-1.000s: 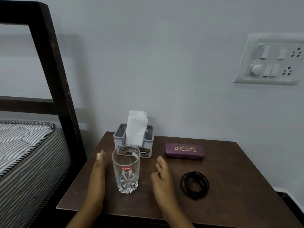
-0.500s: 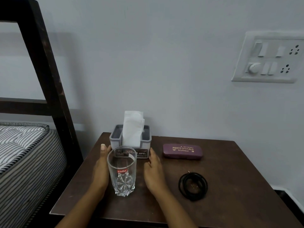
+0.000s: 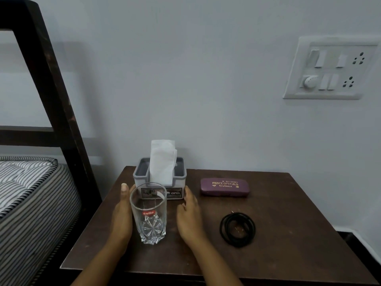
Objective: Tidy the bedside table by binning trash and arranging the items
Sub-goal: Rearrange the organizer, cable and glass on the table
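Both hands open, fingers [image 3: 186,193] straight, gripping nothing: left hand [image 3: 122,215] and right hand [image 3: 188,216] placed either side of the tissue box [image 3: 159,182] at centre of frame, at the back edge of the bench [image 3: 288,234]. Probably squaring the box; better to press both side walls evenly and slide without hitting the glass [image 3: 149,213] just in front. Long axis of box left to right, label toward the camera, tissue pointing up

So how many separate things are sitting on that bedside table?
4. A tissue box at the back left, a drinking glass in front of it between the hands, a purple glasses case at the back, and a coiled black cable nearer the front right. None seems hidden.
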`<state>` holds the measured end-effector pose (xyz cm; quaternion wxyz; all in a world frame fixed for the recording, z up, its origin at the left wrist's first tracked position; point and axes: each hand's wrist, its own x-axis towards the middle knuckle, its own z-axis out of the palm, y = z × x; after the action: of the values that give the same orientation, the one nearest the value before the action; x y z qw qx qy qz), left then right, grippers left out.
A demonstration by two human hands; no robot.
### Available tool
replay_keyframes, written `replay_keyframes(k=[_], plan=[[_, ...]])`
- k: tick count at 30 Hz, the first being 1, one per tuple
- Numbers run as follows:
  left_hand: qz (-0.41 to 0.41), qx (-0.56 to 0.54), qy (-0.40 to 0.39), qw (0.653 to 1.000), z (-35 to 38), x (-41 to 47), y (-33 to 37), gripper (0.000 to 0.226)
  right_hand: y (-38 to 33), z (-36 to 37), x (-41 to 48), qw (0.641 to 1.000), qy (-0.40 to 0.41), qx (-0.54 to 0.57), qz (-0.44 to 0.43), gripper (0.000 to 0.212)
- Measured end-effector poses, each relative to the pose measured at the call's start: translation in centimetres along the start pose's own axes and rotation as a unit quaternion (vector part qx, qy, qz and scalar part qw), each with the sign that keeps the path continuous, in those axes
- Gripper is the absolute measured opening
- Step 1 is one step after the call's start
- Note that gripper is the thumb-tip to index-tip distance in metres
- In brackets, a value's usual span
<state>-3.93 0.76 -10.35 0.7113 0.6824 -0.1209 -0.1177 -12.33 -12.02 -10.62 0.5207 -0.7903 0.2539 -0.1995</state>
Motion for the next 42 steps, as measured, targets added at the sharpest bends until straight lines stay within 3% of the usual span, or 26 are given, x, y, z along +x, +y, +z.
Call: replay_keyframes(k=[6,9,11,14,15,17,20,24,28,32,42], plan=[[-0.018,0.007,0.006,1.0,0.1,-0.1,0.2,0.091,-0.5,-0.3,-0.5,1.0,-0.006,-0.02,-0.015,0.059],[-0.012,-0.019,0.013,1.0,-0.2,-1.5,0.6,0.091,-0.6,-0.8,-3.5,0.994,0.015,-0.045,-0.094,0.059],[0.013,-0.055,0.02,0.998,-0.8,-3.0,0.4,0.09,-0.1,-2.6,-6.5,0.974,0.075,-0.076,-0.199,0.052],[0.01,-0.094,0.016,0.995,-1.7,-3.6,0.1,0.089,3.1,-7.6,-8.9,0.902,0.216,-0.206,-0.313,0.051],[0.005,-0.08,-0.006,0.997,-1.9,-3.8,0.0,0.097,4.0,-9.4,-9.1,0.9,0.228,-0.234,-0.289,0.059],[0.016,0.01,-0.065,0.998,-2.8,-4.1,-1.3,0.117,4.8,-11.9,-9.4,0.938,0.197,-0.231,-0.169,0.08],[0.092,0.164,-0.076,0.979,-1.9,-6.2,-1.2,0.093,4.6,-12.3,-9.2,0.98,0.111,-0.165,-0.022,0.109],[0.125,0.213,-0.047,0.968,-0.9,-7.7,-0.8,0.098,4.2,-11.5,-8.2,0.975,0.123,-0.182,0.02,0.125],[0.114,0.237,-0.024,0.964,-1.0,-7.0,-1.4,0.096,3.5,-9.9,-7.5,0.962,0.133,-0.238,0.015,0.113],[0.116,0.241,-0.003,0.964,-0.5,-7.1,-1.1,0.061,3.5,-9.3,-6.9,0.951,0.146,-0.272,0.008,0.089],[0.111,0.241,0.021,0.964,-0.2,-6.9,-1.4,0.06,4.9,-9.1,-6.3,0.952,0.156,-0.264,-0.005,0.084]])
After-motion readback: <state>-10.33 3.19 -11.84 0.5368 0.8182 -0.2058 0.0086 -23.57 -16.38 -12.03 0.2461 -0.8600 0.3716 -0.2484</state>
